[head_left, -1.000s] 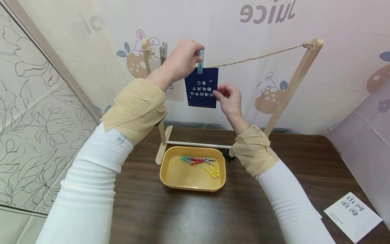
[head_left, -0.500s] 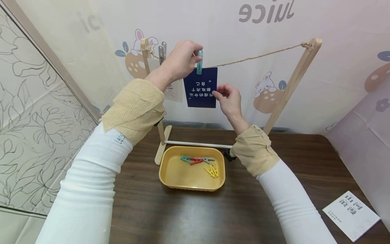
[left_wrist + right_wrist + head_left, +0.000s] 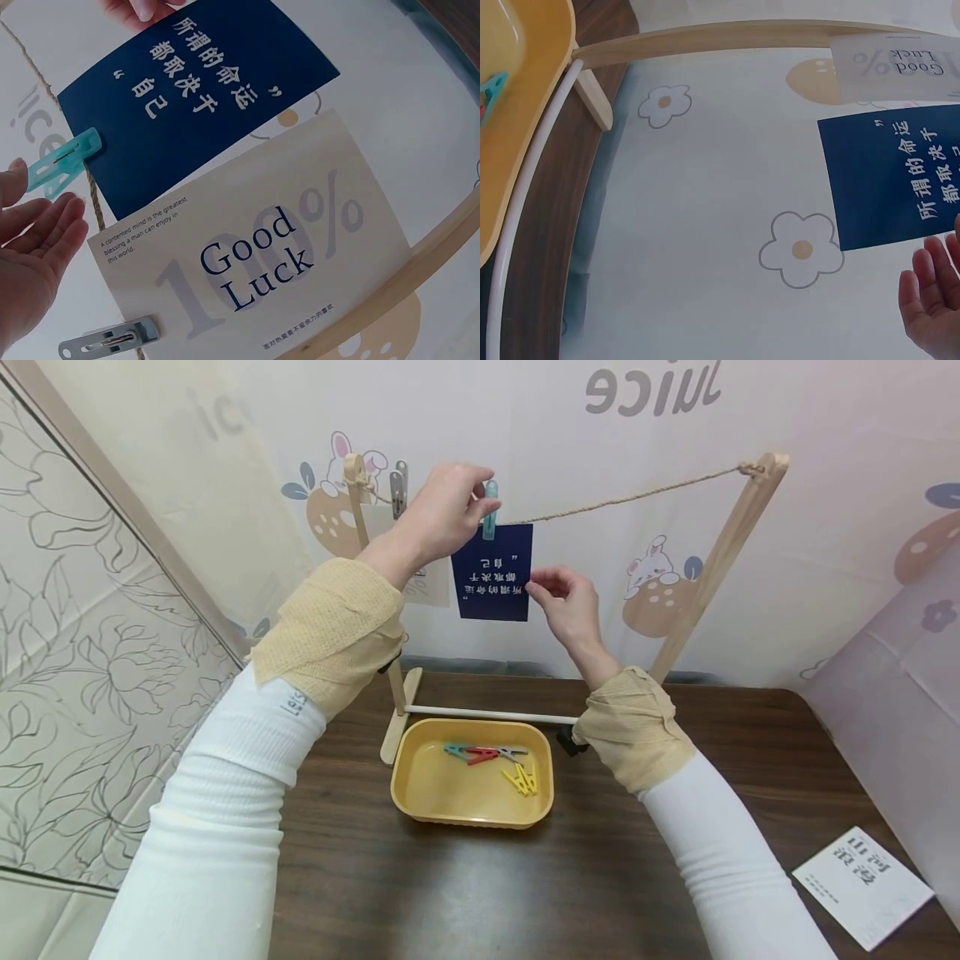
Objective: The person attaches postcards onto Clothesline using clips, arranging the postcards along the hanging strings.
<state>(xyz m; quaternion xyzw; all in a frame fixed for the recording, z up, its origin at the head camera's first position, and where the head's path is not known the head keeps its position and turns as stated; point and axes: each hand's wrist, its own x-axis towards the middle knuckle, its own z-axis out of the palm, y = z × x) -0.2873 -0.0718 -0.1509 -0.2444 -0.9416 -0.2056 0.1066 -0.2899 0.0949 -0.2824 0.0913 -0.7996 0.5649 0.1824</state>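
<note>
The left hand (image 3: 448, 514) has its thumb and fingers bent about the handles of a translucent teal plastic clothespin (image 3: 79, 150), a narrow gap left between them, in a light hold. The right hand (image 3: 573, 607) brings thumb and forefinger to the side edge of a dark blue rectangular card (image 3: 489, 581), its other fingers loosely curved; whether it grips that edge, I cannot tell.

The card hangs from a brown twine rope (image 3: 600, 507), its top edge in the clothespin's bite. It is matt and nearly flat, with three lines of white Chinese characters and quotation marks, upside down in the head view.

Next to it hangs a pale "Good Luck" card (image 3: 337, 217) under a grey clothespin (image 3: 124, 336). The rope runs between pale wooden posts (image 3: 720, 564). Below, a yellow rounded plastic tray (image 3: 442, 793) with red, teal, grey and yellow clothespins (image 3: 482, 756) stands on the dark wood-grain counter (image 3: 352, 860). A white printed card (image 3: 862, 893) lies toward the right.
</note>
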